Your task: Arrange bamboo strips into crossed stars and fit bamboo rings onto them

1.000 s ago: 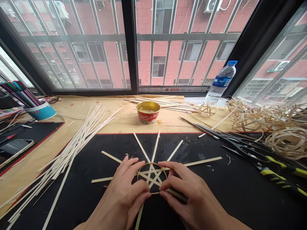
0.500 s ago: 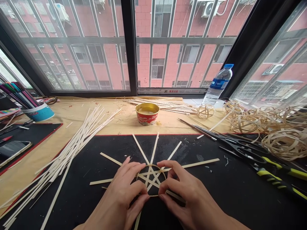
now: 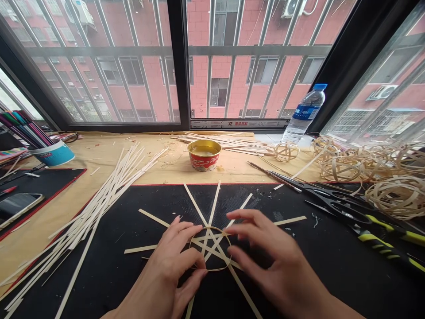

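Note:
A thin bamboo hoop (image 3: 210,227) lies on the black mat (image 3: 149,199), over a star of crossed flat bamboo strips (image 3: 199,208). My left hand (image 3: 169,261) pinches the hoop's lower left side, with the strips beneath it. Just right of the hoop, my right hand (image 3: 265,250) hovers with its fingers spread, holding nothing. Its fingertips are close to the hoop's right edge and above the strip ends. The spot where the strips cross shows inside the hoop.
A loose bundle of bamboo strips (image 3: 99,212) lies left of the mat. Ahead stand a red and gold bowl (image 3: 204,156) and a water bottle (image 3: 303,113). To the right are black-handled scissors (image 3: 338,206) and a heap of woven hoops (image 3: 395,195). A window runs behind.
My right hand has come off the hoop and moved up and right, its fingers opening. The lower right strip now shows. My left hand still holds the hoop.

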`<move>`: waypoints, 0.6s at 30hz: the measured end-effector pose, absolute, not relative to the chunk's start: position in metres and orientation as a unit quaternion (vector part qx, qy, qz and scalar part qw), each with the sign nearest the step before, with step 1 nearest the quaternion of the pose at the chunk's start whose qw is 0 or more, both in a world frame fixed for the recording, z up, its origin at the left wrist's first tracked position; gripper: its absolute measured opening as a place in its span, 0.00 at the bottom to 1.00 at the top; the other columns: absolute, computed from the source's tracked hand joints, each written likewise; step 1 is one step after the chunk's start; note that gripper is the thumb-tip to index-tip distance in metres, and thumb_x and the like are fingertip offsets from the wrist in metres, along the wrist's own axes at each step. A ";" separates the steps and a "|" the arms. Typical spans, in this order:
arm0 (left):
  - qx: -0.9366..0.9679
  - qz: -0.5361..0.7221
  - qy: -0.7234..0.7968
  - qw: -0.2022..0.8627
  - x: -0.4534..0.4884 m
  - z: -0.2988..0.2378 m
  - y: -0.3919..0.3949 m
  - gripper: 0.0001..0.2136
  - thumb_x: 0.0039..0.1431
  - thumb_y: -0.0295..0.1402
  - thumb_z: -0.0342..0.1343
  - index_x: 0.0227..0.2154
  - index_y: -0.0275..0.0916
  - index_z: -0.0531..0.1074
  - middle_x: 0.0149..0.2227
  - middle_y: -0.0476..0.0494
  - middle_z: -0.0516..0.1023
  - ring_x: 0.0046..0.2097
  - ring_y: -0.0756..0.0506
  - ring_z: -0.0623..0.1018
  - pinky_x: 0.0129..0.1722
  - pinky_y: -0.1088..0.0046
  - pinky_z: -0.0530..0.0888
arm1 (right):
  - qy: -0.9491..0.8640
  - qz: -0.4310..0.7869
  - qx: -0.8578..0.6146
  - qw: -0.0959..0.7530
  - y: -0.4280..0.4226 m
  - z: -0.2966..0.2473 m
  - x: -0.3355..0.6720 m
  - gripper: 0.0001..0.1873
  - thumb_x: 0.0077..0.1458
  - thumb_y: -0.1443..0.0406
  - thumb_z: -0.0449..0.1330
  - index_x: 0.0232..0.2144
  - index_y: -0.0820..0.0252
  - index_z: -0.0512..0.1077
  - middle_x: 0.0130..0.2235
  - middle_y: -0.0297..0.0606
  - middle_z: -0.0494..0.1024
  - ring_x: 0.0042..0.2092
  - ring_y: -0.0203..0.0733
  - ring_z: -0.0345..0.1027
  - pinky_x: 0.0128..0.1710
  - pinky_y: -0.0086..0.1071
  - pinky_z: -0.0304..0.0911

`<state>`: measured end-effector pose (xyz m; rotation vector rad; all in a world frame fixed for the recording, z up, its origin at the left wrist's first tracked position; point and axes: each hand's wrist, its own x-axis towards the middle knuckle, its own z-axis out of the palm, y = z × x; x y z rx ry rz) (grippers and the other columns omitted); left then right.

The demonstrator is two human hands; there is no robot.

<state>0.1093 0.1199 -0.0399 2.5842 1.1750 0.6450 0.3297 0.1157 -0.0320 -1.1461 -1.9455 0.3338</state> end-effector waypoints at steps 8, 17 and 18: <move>0.877 0.224 0.410 0.116 0.110 -0.039 0.118 0.08 0.59 0.26 0.50 0.29 0.42 0.71 0.56 0.44 0.70 0.61 0.40 0.64 0.61 0.47 0.60 | -0.803 0.012 -0.471 0.364 0.117 -0.028 0.337 0.09 0.60 0.71 0.54 0.34 0.56 0.73 0.35 0.37 0.77 0.36 0.41 0.72 0.49 0.46 0.65; 0.867 0.247 0.415 0.126 0.114 -0.038 0.116 0.08 0.58 0.24 0.50 0.28 0.41 0.71 0.55 0.43 0.71 0.61 0.39 0.65 0.61 0.47 0.60 | -0.809 0.146 -0.437 0.365 0.113 -0.031 0.335 0.10 0.57 0.73 0.54 0.32 0.56 0.73 0.42 0.40 0.75 0.39 0.38 0.72 0.37 0.30 0.70; 0.868 0.245 0.414 0.125 0.113 -0.038 0.116 0.08 0.58 0.24 0.49 0.28 0.42 0.71 0.56 0.43 0.71 0.61 0.39 0.64 0.61 0.47 0.60 | -0.814 0.145 -0.427 0.365 0.112 -0.032 0.334 0.10 0.56 0.73 0.55 0.31 0.56 0.73 0.43 0.40 0.74 0.40 0.39 0.71 0.37 0.31 0.70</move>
